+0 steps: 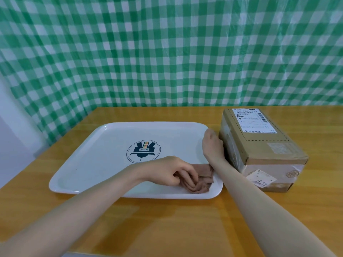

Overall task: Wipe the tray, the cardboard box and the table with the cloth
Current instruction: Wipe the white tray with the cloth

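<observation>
A white tray [104, 156] with a dark round logo lies on the wooden table [167, 225]. In the tray's near right corner sits a crumpled brown cloth [201, 182], and my left hand [167, 171] presses down on it with fingers curled into the folds. My right hand [212, 147] rests on the tray's right rim, against the left side of the cardboard box [259, 151]. Whether its fingers grip the rim is hidden. The box carries a shipping label on top and tape on its front.
A green and white checked curtain [167, 52] hangs behind the table's far edge. The table's left edge runs diagonally beside the tray, with a pale wall and floor [13, 136] beyond it. Bare wood shows in front of the tray and right of the box.
</observation>
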